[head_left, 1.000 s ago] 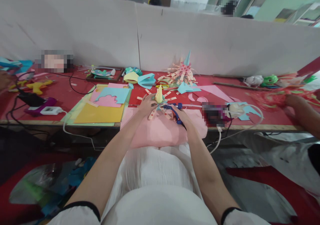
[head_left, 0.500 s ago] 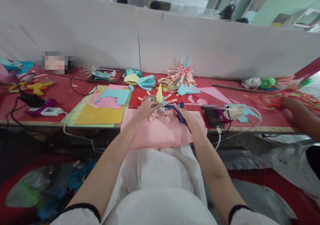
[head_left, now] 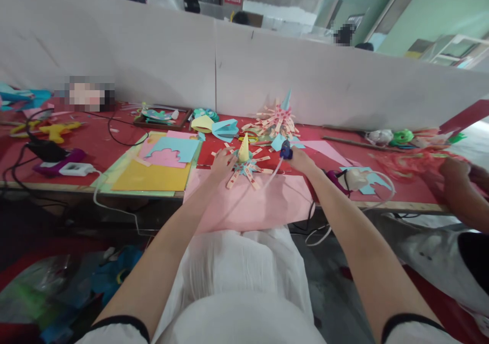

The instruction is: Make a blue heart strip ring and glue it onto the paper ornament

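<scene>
A paper craft (head_left: 244,159) with a yellow cone, a light-blue base and pink dotted strips fanning out stands on a pink sheet (head_left: 252,201) at the table's front edge. My left hand (head_left: 222,161) rests on the craft's left side, fingers spread on the strips. My right hand (head_left: 300,159) is off to the right of the craft, closed round a blue glue gun (head_left: 286,151) whose white cable trails back toward me.
A second spiky paper craft (head_left: 278,120) stands near the white partition (head_left: 214,74). Coloured paper sheets (head_left: 156,163), a yellow glue gun (head_left: 57,130), a power strip (head_left: 74,169) and cables lie left. Another person's hand (head_left: 456,173) works among red scraps at right.
My right hand has lifted the blue glue gun away from the craft and moved it right and farther back. My left hand stays on the craft.
</scene>
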A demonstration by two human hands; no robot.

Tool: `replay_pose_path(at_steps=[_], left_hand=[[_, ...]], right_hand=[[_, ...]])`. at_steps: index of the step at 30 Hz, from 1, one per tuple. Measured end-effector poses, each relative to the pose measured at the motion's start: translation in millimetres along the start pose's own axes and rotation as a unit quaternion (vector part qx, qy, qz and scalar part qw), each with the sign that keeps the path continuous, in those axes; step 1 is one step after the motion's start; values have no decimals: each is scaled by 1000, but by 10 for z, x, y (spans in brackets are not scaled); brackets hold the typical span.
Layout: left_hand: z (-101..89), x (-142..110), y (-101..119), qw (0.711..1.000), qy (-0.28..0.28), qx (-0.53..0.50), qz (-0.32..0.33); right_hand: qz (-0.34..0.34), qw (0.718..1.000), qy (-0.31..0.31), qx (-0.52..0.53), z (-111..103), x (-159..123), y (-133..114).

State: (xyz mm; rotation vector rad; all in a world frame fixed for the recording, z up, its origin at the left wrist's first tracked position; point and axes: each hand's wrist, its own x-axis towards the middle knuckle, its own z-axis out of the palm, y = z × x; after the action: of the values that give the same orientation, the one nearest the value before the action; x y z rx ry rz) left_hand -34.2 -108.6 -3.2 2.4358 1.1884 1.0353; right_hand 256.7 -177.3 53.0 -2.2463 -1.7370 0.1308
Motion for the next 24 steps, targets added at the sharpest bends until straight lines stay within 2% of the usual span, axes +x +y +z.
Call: replay_pose_path(at_steps=[6,12,15,18,21,22,24], left_hand=[[-10,-16,26,1000,-3,7,-5],[-12,-21,36,1000,7,9,5],[-9,-14,33,1000,4,11,-1],[7,-7,11,1000,4,14,-5],[31,1,-23,1000,6,16,-3],[38,3,-34,1000,7,16,-1],[47,5,-47,1000,8,18,2]], right_hand=[[-4,998,-33,-61,110,61,216],[-12,991,-45,-126,60,167,328],[-7,983,-95,-160,-19,233,306],[48,970,-144,-191,-94,239,169],[93,970,-93,-203,-98,136,-96],[97,976,-39,-190,-75,81,-209],[72,985,31,-153,3,-40,-458]])
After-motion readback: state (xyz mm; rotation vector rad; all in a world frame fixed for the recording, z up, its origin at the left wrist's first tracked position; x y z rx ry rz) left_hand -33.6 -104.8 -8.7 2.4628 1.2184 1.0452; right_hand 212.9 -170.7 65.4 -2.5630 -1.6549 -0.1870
